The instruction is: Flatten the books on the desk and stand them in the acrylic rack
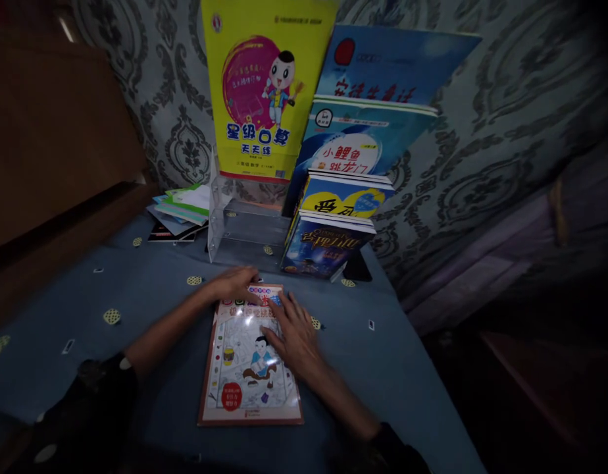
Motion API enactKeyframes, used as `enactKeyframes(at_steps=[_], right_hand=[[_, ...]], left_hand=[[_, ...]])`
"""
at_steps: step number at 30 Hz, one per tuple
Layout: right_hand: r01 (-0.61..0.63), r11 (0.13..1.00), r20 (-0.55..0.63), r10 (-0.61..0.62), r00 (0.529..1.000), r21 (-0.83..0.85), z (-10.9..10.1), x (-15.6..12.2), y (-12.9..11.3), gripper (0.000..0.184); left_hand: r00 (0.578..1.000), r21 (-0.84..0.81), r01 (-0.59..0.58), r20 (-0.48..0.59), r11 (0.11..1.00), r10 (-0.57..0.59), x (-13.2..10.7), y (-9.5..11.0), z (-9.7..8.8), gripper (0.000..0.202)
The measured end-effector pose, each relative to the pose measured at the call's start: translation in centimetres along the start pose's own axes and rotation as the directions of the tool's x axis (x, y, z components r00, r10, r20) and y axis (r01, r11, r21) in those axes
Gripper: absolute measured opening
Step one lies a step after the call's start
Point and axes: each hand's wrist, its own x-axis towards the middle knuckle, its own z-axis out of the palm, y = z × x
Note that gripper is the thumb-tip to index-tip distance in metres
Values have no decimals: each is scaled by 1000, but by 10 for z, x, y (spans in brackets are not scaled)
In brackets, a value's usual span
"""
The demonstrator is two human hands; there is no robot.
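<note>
A thin picture book [249, 368] with a pale, drawn cover and a brown-pink border lies flat on the blue cloth before me. Across its top left edge rests my left hand [236, 284], fingers stretched out. My right hand [295, 329] lies on the book's upper right side, its fingers spread over the cover and right edge. Neither hand grips the book. Just beyond it stands a clear plastic book rack [245, 230]. A yellow workbook [304, 39] stands upright at the rack's back left.
Several books, among them a dark blue book [324, 247], stand in tiers on the rack's right. A pile of booklets [183, 207] lies left of the rack. A dark flat object [358, 266] lies at the right. Behind is patterned wall covering [432, 191].
</note>
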Motion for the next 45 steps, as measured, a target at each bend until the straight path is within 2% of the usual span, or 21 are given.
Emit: enactKeyframes(at_steps=[3,6,10,16,19,24,28,31,34,39,42,45], right_hand=[[15,1000,0,-15,1000,-6,-2,0,-1,55],[44,999,-29,-44,999,17,-1,-2,1,57],[72,993,-98,-63,993,89,3,-4,3,50],[65,985,-168,-38,985,158,4,-6,2,41],[65,985,-161,-40,986,158,2,-5,2,40],[77,983,-163,-50,985,164,-1,-4,0,39],[65,984,-165,-37,986,165,0,-5,0,38],[37,986,-147,-13,989,162,1,-6,-1,38],[21,985,-117,-2,993,169,-1,-5,-1,39],[16,983,-117,5,993,183,-2,-4,0,39],[25,982,-131,0,991,187,-1,-4,1,39],[31,983,-136,-6,991,180,0,-5,3,40]], left_hand=[[999,-115,25,34,993,-21,4,-6,1,35],[1000,-220,2,31,975,5,4,-8,6,34],[1000,-225,5,-9,974,-7,1,-4,11,34],[998,-53,-34,-57,998,31,4,0,7,28],[981,89,-77,-170,993,91,2,4,11,25],[929,356,-61,-320,932,183,-24,13,29,22],[911,366,-68,-358,928,207,-48,13,48,30],[913,310,-94,-352,946,206,-50,12,59,37],[915,278,-157,-321,948,246,-38,16,65,42],[922,258,-262,-218,930,320,-13,25,63,45],[929,247,-295,-153,923,338,-7,26,59,49],[931,247,-293,-147,924,334,-5,26,59,50]])
